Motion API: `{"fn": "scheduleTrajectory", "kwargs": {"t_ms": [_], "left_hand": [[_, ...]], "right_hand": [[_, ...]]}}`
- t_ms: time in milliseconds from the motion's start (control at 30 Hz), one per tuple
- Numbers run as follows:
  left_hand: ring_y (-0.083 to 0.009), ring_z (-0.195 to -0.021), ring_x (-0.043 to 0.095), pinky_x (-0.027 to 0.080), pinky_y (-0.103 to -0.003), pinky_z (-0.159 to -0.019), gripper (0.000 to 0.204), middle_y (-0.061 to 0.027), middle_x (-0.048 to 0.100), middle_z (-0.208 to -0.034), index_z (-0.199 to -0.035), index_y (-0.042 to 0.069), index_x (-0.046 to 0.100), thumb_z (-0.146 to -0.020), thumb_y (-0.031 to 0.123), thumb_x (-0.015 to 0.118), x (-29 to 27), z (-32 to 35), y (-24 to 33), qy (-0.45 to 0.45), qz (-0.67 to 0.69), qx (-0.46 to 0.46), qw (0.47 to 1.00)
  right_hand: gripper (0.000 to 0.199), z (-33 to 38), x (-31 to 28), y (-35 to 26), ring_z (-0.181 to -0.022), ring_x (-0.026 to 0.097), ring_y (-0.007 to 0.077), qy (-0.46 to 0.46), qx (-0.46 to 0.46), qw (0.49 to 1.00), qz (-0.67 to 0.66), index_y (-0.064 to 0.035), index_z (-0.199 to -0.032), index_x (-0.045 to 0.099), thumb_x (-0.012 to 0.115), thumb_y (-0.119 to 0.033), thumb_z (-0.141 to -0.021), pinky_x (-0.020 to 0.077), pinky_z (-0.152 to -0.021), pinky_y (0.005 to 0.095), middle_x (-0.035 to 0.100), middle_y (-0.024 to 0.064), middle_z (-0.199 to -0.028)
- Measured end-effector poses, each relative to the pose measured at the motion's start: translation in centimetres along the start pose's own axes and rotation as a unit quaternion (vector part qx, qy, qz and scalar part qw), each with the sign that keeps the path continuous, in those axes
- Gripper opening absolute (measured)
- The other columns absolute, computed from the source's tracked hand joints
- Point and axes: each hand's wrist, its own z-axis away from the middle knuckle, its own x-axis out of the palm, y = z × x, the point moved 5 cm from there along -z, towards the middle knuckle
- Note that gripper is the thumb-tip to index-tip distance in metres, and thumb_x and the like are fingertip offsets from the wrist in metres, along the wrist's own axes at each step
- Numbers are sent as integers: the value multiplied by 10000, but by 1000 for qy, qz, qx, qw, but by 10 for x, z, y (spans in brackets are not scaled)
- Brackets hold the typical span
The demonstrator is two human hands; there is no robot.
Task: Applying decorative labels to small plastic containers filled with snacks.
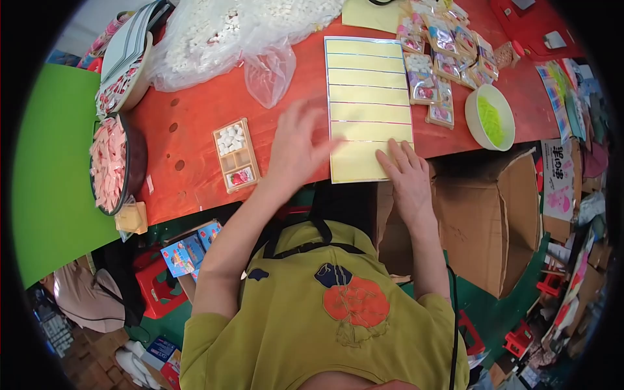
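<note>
A pale yellow sheet (370, 107), crossed by thin coloured lines into wide strips, lies at the table's near edge. My right hand (408, 174) rests on its lower right corner, fingers spread flat. Beside the sheet's left edge is my left hand (298, 146), blurred by motion. Its thumb and fingers are apart, the thumb over the sheet, and I see nothing held. Left of that hand sits a small tan compartment tray (236, 156). White pieces (231, 139) fill its top compartment, the middle ones look bare, and a packet with a red fruit print (239, 177) lies in the lowest.
A large clear bag of white pieces (227, 32) covers the far left. A dark basin of pink packets (117, 162) stands at the left edge. Several packed trays (448, 58) and a white bowl of bright green pieces (491, 117) are right. Below is an open cardboard box (474, 221).
</note>
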Motion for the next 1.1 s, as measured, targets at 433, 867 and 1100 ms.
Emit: {"fn": "scheduleTrajectory", "kwargs": {"t_ms": [433,867,1100], "left_hand": [[-188,-818,689,532,-334,-748,192,-109,717,-947,-1070,-2,662,-882,35,649,-87,21,31,4,155,-113,981],[-137,-998,661,536,-307,-871,212,-62,685,-1138,-1150,36,626,-973,153,612,-30,59,10,119,721,-320,603],[-164,-1047,648,529,-329,-914,232,-90,664,-1166,-1181,0,609,-990,127,570,-9,67,14,108,733,-336,582]], "right_hand": [[535,-13,-84,28,-1207,542,216,234,93,839,-483,-40,-1430,412,607,-62,-932,403,-1020,332,554,120,-1356],[591,-60,22,-10,-1287,512,293,-62,147,346,-924,-78,-1494,266,519,-322,-1019,460,-1050,453,451,169,-1445],[443,-65,47,10,-1266,527,313,150,289,272,-906,-68,-1386,421,500,37,-963,451,-1077,478,508,201,-1378]]}}
